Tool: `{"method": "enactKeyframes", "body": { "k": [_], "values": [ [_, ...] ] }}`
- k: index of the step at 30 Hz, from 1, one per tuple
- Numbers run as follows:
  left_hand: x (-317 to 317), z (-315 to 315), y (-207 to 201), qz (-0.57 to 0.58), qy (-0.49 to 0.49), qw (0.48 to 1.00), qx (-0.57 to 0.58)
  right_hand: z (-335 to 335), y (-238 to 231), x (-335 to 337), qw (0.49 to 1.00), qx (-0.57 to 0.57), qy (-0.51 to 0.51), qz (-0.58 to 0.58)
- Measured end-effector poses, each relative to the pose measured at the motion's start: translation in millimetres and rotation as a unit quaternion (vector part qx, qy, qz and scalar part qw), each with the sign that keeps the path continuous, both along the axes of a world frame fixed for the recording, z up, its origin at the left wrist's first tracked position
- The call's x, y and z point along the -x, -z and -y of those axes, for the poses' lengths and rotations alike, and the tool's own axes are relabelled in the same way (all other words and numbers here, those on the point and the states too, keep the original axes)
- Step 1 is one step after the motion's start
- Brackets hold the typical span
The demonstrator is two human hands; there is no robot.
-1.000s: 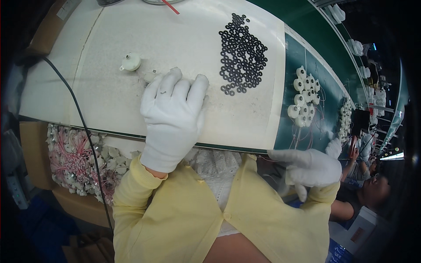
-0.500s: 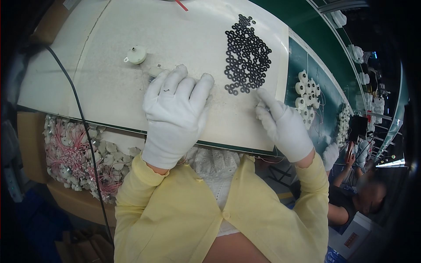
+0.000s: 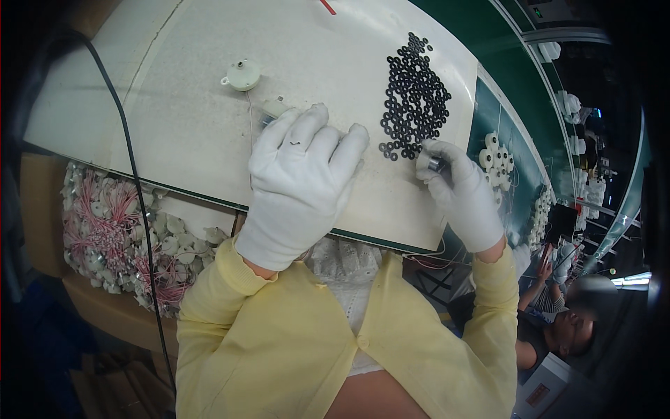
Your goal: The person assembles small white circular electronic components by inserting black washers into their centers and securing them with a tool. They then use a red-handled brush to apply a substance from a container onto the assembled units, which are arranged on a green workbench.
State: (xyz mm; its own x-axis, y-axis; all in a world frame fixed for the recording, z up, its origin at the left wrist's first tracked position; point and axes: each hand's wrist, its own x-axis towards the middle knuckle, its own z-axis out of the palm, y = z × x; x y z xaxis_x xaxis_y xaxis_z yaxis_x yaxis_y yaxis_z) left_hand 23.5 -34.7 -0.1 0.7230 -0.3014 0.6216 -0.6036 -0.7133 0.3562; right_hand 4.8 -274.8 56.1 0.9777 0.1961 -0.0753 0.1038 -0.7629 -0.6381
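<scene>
My left hand [image 3: 300, 171], in a white glove, rests palm down on the worktable with its fingers bent and its underside hidden. A small pale and metal motor [image 3: 276, 107] peeks out beside its outer finger. My right hand [image 3: 460, 188], also gloved, pinches a small motor [image 3: 433, 165] with a silvery side, tilted at the near edge of a patch of black rings [image 3: 415, 98]. Left of the left hand, a round off-white motor [image 3: 242, 75] lies shaft up, its thin wire running toward that hand.
At the lower left, a cardboard box [image 3: 43, 216] holds many motors with pink and white wires [image 3: 105, 223]. A black cable [image 3: 129, 153] crosses the table's left side. More white motors [image 3: 497, 162] stand on the green surface at right. Another person [image 3: 558, 335] sits at lower right.
My right hand has turned and closed, and the small motor now shows between its fingers beside the rings. The left hand keeps its place; the whole view has shifted slightly.
</scene>
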Motion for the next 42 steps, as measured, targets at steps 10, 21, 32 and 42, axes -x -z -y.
{"method": "enactKeyframes", "body": {
  "k": [10, 21, 32, 42],
  "values": [
    [0, -1, -2, 0.002, -0.006, 1.0, -0.001, -7, -17, -24, 0.974, 0.189, -0.101, 0.073],
    [-1, 0, 1, 0.011, -0.004, 1.0, 0.008, -10, -42, -12, 0.93, 0.327, -0.165, -0.005],
    [-1, -1, -5, -0.012, 0.017, 1.0, -0.006, -11, -19, 8, 0.929, 0.31, -0.122, 0.162],
    [-1, -3, -11, -0.017, 0.034, 0.999, -0.033, 6, -43, 72, 0.942, 0.265, -0.196, 0.06]
  ]
}}
